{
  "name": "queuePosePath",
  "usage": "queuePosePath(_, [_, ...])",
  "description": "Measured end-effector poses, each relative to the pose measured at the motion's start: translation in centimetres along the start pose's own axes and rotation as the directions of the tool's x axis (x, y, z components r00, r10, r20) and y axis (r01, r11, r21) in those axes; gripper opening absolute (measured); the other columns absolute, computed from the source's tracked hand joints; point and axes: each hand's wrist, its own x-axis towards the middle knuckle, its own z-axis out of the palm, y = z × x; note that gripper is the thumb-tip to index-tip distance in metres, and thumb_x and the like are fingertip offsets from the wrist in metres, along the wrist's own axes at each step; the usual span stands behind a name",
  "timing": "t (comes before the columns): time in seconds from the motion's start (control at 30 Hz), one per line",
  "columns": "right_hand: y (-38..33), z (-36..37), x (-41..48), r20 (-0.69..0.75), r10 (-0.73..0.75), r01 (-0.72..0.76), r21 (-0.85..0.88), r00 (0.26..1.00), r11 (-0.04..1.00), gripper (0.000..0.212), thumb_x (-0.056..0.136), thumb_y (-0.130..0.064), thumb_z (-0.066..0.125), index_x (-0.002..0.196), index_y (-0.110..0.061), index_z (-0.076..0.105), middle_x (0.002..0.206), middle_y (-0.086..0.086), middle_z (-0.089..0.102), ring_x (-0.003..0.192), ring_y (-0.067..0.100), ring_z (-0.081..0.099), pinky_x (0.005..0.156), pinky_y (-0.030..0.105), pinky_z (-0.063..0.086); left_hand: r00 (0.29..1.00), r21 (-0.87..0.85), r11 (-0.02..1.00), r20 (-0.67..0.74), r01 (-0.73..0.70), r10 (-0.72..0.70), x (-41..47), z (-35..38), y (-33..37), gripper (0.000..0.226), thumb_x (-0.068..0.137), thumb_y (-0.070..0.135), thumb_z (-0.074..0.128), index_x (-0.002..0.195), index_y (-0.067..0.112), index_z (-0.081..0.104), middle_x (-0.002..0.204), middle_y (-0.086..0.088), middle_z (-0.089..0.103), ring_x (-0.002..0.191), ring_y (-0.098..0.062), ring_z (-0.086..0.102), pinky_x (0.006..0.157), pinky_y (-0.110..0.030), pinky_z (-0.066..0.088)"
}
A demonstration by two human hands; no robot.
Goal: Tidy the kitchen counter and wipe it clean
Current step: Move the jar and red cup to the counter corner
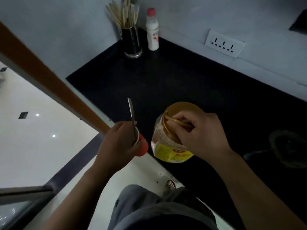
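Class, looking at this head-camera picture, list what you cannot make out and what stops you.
- Head view: inside of the red cup and the lower end of the spoon, hidden by the left hand gripping the cup.
- Head view: label text on the jar, blurred and small.
- Head view: dark object on the counter at right, lost in shadow.

On the black counter, a cup of sticks and a white bottle stand side by side in the back corner. A gold-lidded jar is near the front edge.
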Motion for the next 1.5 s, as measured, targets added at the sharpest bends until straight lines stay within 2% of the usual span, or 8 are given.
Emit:
queuePosePath(0.2, [0.7, 1.5, 8.8, -0.086, 0.055, -0.061, -0.078, 0.995, 0.995, 0.012, 0.082, -0.037, 0.064, 0.082, -0.026, 0.069, 0.07, -0.01, 0.068, 0.066, 0.009, 0.063, 0.061, 0.035, 0.052, 0.989, 0.031, 0.995, 0.121, -0.093, 0.089, 11.0, -1.1, -3.7, 0.048, 0.065, 0.061, 0.055, 0.105, 0.035, 0.05, 0.119, 0.009, 0.053, 0.099, -0.005, 0.047, 0.076, -0.022, 0.038])
queuePosePath(0.3, [1.1, 2.8, 13.5, -0.159, 0.07, -0.09, -0.125, 0.985, 0.988, 0.01, 0.08, -0.036, 0.067, 0.082, -0.027, 0.07, 0.071, -0.009, 0.069, 0.067, 0.011, 0.063, 0.061, 0.034, 0.052, 0.983, -0.017, 0.991, 0.128, -0.132, 0.133, 16.8, -2.0, -5.5, 0.059, 0.062, 0.063, 0.057, 0.113, 0.034, 0.05, 0.108, 0.019, 0.045, 0.092, -0.003, 0.046, 0.071, -0.014, 0.033])
queuePosePath(0.5, [1.8, 6.1, 22.7, -0.282, 0.153, -0.21, -0.186, 0.947, 0.96, 0.01, 0.078, -0.036, 0.068, 0.08, -0.026, 0.07, 0.069, -0.011, 0.068, 0.063, 0.008, 0.061, 0.057, 0.03, 0.051, 0.944, -0.048, 0.968, 0.213, -0.248, 0.253, 28.6, -5.0, -10.0, 0.061, 0.066, 0.058, 0.062, 0.121, 0.034, 0.051, 0.112, 0.024, 0.044, 0.096, 0.003, 0.047, 0.073, -0.01, 0.031])
queuePosePath(0.7, [3.0, 9.1, 31.2, -0.34, 0.242, -0.313, -0.171, 0.909, 0.934, 0.011, 0.078, -0.038, 0.066, 0.082, -0.029, 0.07, 0.072, -0.013, 0.069, 0.066, 0.005, 0.061, 0.062, 0.03, 0.053, 0.903, -0.073, 0.941, 0.268, -0.329, 0.337, 38.4, -6.4, -14.0, 0.065, 0.064, 0.061, 0.056, 0.121, 0.03, 0.052, 0.121, 0.015, 0.051, 0.11, -0.006, 0.051, 0.09, -0.03, 0.042])
queuePosePath(1.1, [7.0, 10.5, 44.4, -0.398, 0.262, -0.386, -0.271, 0.879, 0.882, 0.007, 0.077, -0.03, 0.066, 0.077, -0.023, 0.069, 0.062, -0.009, 0.057, 0.061, 0.012, 0.052, 0.054, 0.022, 0.033, 0.822, -0.102, 0.872, 0.298, -0.478, 0.485, 49.4, -6.3, -15.1, 0.06, 0.072, 0.05, 0.065, 0.123, 0.024, 0.052, 0.12, 0.009, 0.053, 0.11, -0.009, 0.051, 0.088, -0.03, 0.044])
queuePosePath(1.27, [8.4, 11.6, 44.7, -0.352, 0.253, -0.377, -0.349, 0.901, 0.858, 0.015, 0.082, -0.027, 0.063, 0.084, -0.012, 0.067, 0.08, 0.008, 0.065, 0.073, 0.024, 0.056, 0.058, 0.026, 0.034, 0.803, -0.1, 0.862, 0.325, -0.497, 0.5, 51.2, -4.7, -15.3, 0.059, 0.071, 0.052, 0.063, 0.123, 0.026, 0.051, 0.119, 0.012, 0.051, 0.11, -0.007, 0.049, 0.086, -0.024, 0.04])
queuePosePath(1.33, [8.8, 11.9, 44.0, -0.364, 0.187, -0.332, -0.39, 0.912, 0.859, 0.018, 0.082, -0.022, 0.064, 0.093, -0.009, 0.067, 0.091, 0.012, 0.065, 0.086, 0.03, 0.056, 0.069, 0.031, 0.041, 0.794, -0.099, 0.859, 0.341, -0.503, 0.504, 51.7, -3.9, -15.4, 0.059, 0.07, 0.054, 0.062, 0.122, 0.027, 0.05, 0.118, 0.014, 0.05, 0.109, -0.007, 0.049, 0.085, -0.025, 0.04])
queuePosePath(1.5, [10.0, 13.4, 39.3, -0.529, 0.273, -0.478, -0.301, 0.804, 0.825, 0.056, 0.081, -0.033, 0.065, 0.129, -0.011, 0.044, 0.131, 0.011, 0.045, 0.122, 0.026, 0.04, 0.101, 0.038, 0.036, 0.782, -0.086, 0.851, 0.354, -0.519, 0.513, 52.3, -2.1, -15.6, 0.058, 0.071, 0.052, 0.065, 0.122, 0.026, 0.052, 0.12, 0.01, 0.052, 0.109, -0.009, 0.05, 0.084, -0.024, 0.04])
